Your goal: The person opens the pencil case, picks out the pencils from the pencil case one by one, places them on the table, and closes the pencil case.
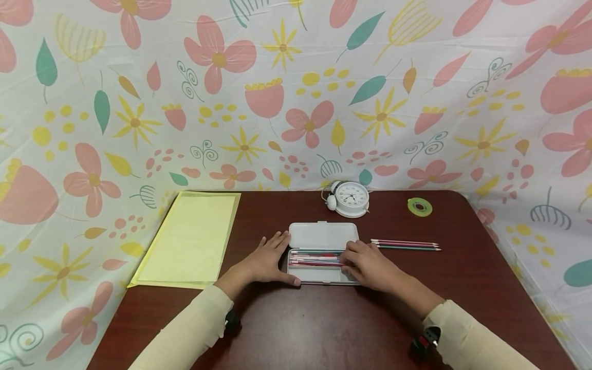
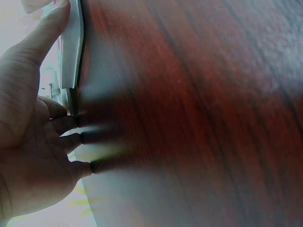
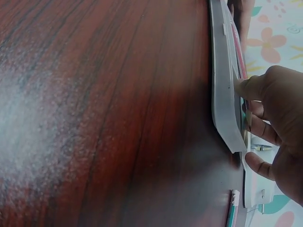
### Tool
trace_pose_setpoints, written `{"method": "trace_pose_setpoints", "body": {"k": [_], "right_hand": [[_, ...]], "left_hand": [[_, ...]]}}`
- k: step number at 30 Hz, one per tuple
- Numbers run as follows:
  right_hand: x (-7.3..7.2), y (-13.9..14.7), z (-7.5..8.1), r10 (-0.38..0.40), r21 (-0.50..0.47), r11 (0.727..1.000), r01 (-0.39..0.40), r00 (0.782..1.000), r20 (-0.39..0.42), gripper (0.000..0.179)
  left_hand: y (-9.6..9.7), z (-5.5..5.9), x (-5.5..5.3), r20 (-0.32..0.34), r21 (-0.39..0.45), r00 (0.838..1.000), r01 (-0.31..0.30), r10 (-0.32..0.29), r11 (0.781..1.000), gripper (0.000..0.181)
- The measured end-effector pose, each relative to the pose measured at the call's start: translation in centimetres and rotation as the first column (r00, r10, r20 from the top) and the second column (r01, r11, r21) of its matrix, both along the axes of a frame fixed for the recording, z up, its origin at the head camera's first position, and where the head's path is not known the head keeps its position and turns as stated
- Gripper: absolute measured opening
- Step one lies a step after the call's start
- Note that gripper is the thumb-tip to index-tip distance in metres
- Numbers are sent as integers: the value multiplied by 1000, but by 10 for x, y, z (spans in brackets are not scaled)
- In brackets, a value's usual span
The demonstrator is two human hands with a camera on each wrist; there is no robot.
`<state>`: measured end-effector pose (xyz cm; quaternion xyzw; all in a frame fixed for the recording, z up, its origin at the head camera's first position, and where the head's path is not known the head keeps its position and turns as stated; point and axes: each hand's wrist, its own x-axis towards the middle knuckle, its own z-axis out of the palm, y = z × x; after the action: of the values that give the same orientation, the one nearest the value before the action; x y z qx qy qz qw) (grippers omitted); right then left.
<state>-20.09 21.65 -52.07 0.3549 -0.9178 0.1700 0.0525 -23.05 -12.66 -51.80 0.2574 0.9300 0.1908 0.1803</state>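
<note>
A white pencil case (image 1: 324, 235) lies unfolded on the table, its lid leaning toward the back. Several pencils (image 1: 314, 261) fill the rear compartment of its tray, and the front compartment (image 1: 324, 275) shows bare. My left hand (image 1: 265, 259) spreads along the case's left side, thumb at the front corner and fingers by the lid. In the left wrist view the left palm (image 2: 28, 127) stands beside the case edge. My right hand (image 1: 372, 264) reaches over the tray's right end with bent fingers at the pencil ends. Its fingertips (image 3: 253, 118) dip inside the case; whether they pinch a pencil I cannot tell.
Three pencils (image 1: 407, 245) lie side by side to the right of the case. A white alarm clock (image 1: 351, 199) and a green tape roll (image 1: 420, 206) stand behind. Yellow paper sheets (image 1: 189, 241) cover the left side. A flowered cloth (image 1: 296, 103) hangs around the table.
</note>
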Motion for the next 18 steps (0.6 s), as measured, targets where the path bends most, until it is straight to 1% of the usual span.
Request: {"method": "trace_pose_setpoints", "body": {"k": [4, 10, 18], "right_hand": [[-1, -2, 3, -2, 9, 1000, 2, 1000, 5, 12], [-1, -9, 5, 8, 23, 1000, -8, 1000, -18, 10], [-2, -17, 6, -7, 30, 1000, 8, 1000, -23, 7]], "left_hand": [[0, 1, 0, 2, -1, 1000, -1, 1, 1000, 140], [1, 0, 0, 4, 2, 1000, -4, 4, 1000, 140], [0, 0, 0, 4, -6, 1000, -2, 2, 1000, 140]]}}
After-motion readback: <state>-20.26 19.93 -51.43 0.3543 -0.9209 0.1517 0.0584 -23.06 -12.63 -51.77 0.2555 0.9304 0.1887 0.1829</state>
